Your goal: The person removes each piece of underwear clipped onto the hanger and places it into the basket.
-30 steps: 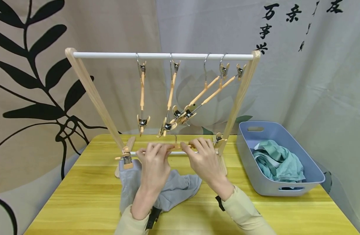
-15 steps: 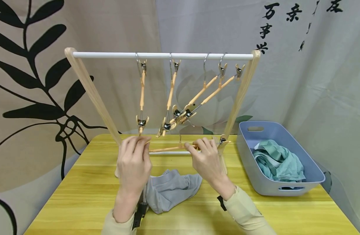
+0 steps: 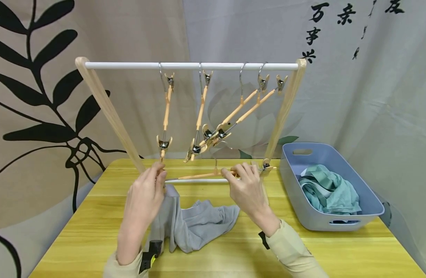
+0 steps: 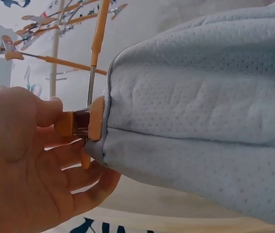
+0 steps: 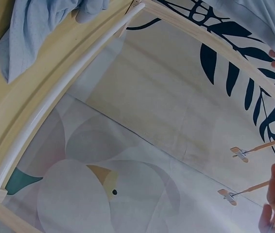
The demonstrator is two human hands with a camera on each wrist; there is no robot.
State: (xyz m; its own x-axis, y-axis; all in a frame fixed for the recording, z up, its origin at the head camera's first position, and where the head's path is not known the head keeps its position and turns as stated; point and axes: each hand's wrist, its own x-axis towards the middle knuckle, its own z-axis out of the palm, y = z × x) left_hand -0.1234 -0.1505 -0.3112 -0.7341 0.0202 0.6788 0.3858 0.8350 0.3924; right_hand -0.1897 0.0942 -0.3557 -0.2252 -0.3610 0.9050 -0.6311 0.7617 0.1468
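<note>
In the head view my left hand [image 3: 143, 200] pinches the clip at the left end of a wooden clip hanger [image 3: 199, 176]. The left wrist view shows the thumb on that clip [image 4: 96, 119], with the other fingers behind it. The clip sits over the edge of a grey perforated garment [image 4: 196, 92], which drapes down and bunches on the table [image 3: 77, 227]. Toward the hanger's right end, my right hand [image 3: 245, 191] holds the bar between thumb and fingers. The right-end clip [image 3: 266, 165] has no cloth in it.
A small wooden rack with a white top rail [image 3: 226, 66] stands just beyond my hands. Several clip hangers dangle from it, the leftmost one [image 3: 166, 110] just above my left hand. At right, a blue-grey basket [image 3: 299, 193] holds crumpled green cloth [image 3: 332, 191].
My left hand has gone left from the middle of the hanger to its left clip, and the garment's clipped edge is turned. The right hand keeps its hold, shifting slightly right with the hanger.
</note>
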